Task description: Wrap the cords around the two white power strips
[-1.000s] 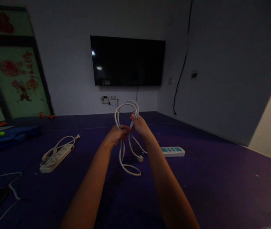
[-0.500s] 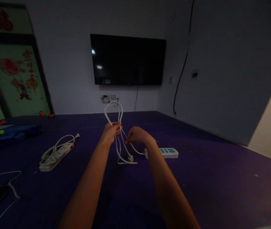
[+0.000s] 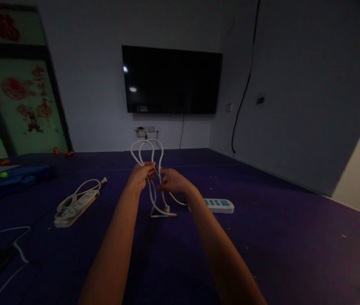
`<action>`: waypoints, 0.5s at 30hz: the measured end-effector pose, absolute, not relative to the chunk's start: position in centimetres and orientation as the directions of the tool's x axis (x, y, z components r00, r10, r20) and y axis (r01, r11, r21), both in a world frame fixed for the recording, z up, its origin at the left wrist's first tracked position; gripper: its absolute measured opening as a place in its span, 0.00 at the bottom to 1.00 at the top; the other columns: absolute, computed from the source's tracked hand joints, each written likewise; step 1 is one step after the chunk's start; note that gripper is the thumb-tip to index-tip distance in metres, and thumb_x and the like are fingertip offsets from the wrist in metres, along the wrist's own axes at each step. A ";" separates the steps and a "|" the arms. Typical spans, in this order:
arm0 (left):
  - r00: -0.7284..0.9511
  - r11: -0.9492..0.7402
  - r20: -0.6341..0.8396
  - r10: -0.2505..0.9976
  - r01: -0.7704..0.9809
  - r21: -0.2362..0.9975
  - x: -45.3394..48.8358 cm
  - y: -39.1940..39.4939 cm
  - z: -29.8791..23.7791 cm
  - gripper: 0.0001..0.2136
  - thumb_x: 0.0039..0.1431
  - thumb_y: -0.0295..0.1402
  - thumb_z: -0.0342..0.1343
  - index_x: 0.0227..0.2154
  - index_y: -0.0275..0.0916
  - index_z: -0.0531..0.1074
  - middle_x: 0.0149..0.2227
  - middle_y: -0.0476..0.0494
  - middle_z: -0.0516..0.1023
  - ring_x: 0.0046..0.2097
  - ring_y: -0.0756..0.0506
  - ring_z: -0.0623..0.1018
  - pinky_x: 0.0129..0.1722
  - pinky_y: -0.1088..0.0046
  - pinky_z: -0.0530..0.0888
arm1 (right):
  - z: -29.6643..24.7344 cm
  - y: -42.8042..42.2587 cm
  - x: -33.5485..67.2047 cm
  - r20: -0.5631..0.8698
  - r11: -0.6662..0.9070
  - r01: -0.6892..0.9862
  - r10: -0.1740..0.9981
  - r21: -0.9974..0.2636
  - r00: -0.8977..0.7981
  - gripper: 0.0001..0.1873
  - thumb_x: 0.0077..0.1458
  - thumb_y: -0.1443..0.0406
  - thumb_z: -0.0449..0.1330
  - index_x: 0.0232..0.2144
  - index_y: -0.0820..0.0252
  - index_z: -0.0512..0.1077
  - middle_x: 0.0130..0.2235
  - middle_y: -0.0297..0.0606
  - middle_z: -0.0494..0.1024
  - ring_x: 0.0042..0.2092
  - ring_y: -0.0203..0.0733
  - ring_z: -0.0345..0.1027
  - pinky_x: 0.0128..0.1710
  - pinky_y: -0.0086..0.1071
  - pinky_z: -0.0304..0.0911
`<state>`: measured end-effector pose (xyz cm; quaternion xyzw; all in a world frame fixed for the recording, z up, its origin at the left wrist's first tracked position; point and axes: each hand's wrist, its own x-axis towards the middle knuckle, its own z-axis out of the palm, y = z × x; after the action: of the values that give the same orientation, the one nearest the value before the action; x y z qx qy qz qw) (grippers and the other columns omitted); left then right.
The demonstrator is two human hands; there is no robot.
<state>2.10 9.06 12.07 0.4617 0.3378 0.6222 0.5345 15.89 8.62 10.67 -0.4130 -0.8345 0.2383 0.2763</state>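
Note:
My left hand (image 3: pixel 139 174) is closed around a bunch of white cable loops (image 3: pixel 144 149) that stand up above its fist. The cable hangs down to the purple floor, where its plug (image 3: pixel 166 209) rests. My right hand (image 3: pixel 172 181) is closed on a strand of the same cable just right of the left hand. The cable runs on to a white power strip with blue sockets (image 3: pixel 218 205) lying on the floor behind my right wrist.
A second white power strip with coiled cord (image 3: pixel 75 206) lies on the floor at left. Another white cable (image 3: pixel 11 237) is at the lower left. A dark television (image 3: pixel 171 80) hangs on the far wall above wall sockets (image 3: pixel 145 131). Blue items (image 3: pixel 11 176) lie far left.
My right hand came down from the top of the loops and moved back in beside the left hand. The loops shifted left and the power strip slid slightly left.

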 end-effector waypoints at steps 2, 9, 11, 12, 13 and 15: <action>0.000 -0.194 0.208 0.978 -0.356 0.914 1.7 9.0 12.2 0.06 0.46 0.21 0.58 0.19 0.33 0.67 0.15 0.48 0.71 0.13 0.59 0.56 0.16 0.82 0.57 | 11.3 8.1 16.7 0.246 0.521 0.627 0.845 -0.580 -0.474 0.27 0.42 0.73 0.64 0.48 0.63 0.69 0.20 0.27 0.73 0.24 0.34 0.68 0.23 0.22 0.58; 0.014 -0.177 0.195 0.981 -0.357 0.917 1.0 9.3 12.0 0.05 0.48 0.21 0.57 0.21 0.32 0.68 0.23 0.39 0.78 0.14 0.60 0.56 0.15 0.84 0.55 | 12.8 7.0 19.0 0.273 0.452 0.852 0.882 -0.266 -0.383 0.27 0.41 0.73 0.64 0.47 0.56 0.73 0.31 0.36 0.79 0.34 0.40 0.73 0.29 0.26 0.60; 0.022 -0.171 0.191 0.981 -0.356 0.919 1.1 9.3 12.0 0.05 0.48 0.21 0.58 0.21 0.32 0.68 0.23 0.38 0.78 0.14 0.60 0.56 0.15 0.84 0.55 | 13.0 6.8 18.8 0.274 0.429 0.886 0.886 -0.177 -0.374 0.25 0.41 0.71 0.65 0.45 0.53 0.74 0.33 0.37 0.79 0.37 0.42 0.73 0.32 0.27 0.60; 0.026 -0.167 0.189 0.982 -0.356 0.920 1.2 9.3 12.1 0.06 0.48 0.21 0.57 0.20 0.32 0.67 0.23 0.39 0.78 0.14 0.60 0.56 0.15 0.84 0.55 | 13.1 6.7 18.5 0.276 0.419 0.899 0.886 -0.130 -0.373 0.23 0.41 0.70 0.66 0.43 0.52 0.75 0.35 0.38 0.80 0.39 0.43 0.73 0.33 0.27 0.61; 0.031 -0.163 0.186 0.982 -0.355 0.921 1.2 9.3 12.1 0.06 0.49 0.21 0.57 0.20 0.32 0.67 0.23 0.39 0.78 0.14 0.60 0.56 0.15 0.84 0.55 | 13.2 6.5 18.3 0.277 0.408 0.909 0.886 -0.082 -0.373 0.21 0.41 0.70 0.66 0.41 0.52 0.76 0.36 0.38 0.80 0.41 0.45 0.73 0.34 0.28 0.61; 0.039 -0.156 0.181 0.983 -0.353 0.923 1.2 9.2 12.1 0.06 0.48 0.22 0.58 0.20 0.32 0.68 0.22 0.40 0.77 0.14 0.60 0.57 0.14 0.84 0.55 | 13.4 6.0 17.7 0.282 0.378 0.926 0.887 0.009 -0.365 0.15 0.43 0.71 0.64 0.36 0.54 0.77 0.37 0.42 0.79 0.43 0.48 0.72 0.36 0.31 0.62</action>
<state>1.23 9.22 12.15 0.4621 0.3408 0.6036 0.5532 17.72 5.99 13.40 -0.5516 -0.8218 -0.0832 0.1159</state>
